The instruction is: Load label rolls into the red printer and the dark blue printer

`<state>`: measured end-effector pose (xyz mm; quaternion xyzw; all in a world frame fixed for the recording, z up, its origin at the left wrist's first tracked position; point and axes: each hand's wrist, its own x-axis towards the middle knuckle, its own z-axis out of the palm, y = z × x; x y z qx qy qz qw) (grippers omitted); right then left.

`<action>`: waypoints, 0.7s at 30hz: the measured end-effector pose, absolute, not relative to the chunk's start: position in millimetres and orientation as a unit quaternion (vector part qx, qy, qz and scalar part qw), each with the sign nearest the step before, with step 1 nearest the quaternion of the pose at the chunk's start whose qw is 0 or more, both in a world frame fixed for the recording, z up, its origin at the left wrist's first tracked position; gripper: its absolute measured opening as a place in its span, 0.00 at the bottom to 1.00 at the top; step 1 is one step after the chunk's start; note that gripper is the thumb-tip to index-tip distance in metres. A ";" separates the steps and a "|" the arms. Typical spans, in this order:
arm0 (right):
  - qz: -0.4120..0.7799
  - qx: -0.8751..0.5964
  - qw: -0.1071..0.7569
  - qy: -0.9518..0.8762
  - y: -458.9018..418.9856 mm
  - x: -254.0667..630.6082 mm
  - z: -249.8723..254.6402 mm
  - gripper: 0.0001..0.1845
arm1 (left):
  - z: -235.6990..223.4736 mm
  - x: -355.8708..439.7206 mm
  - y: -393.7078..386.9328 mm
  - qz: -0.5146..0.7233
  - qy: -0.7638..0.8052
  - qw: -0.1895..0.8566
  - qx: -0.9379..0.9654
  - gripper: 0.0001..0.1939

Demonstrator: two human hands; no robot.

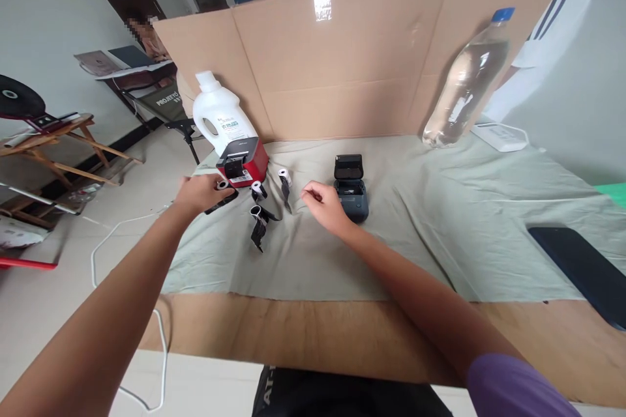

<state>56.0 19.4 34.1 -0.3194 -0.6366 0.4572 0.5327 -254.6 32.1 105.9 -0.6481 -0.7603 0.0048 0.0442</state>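
White-cored black roll (223,186), pinched by the left hand (199,194)! Right hand (327,205) curls, fingertips together, left of the dark plastic printer (358,207).

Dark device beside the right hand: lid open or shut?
Open: its lid stands raised at the far side of the dark device, leaving the compartment exposed.

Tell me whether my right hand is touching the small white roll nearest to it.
Apart. The head view shows a strip of cloth between the right hand and the white roll.
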 end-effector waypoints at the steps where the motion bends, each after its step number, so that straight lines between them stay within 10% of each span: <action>1: 0.442 -0.320 0.525 -0.653 15.5 53.1 30.9 0.10 | 96.3 -258.4 33.6 0.021 -0.763 0.030 -0.646 0.22; 21: 0.465 -0.354 0.491 -0.646 9.0 36.7 -14.5 0.10 | 84.6 -223.7 19.0 -0.219 -0.722 0.035 -0.656 0.24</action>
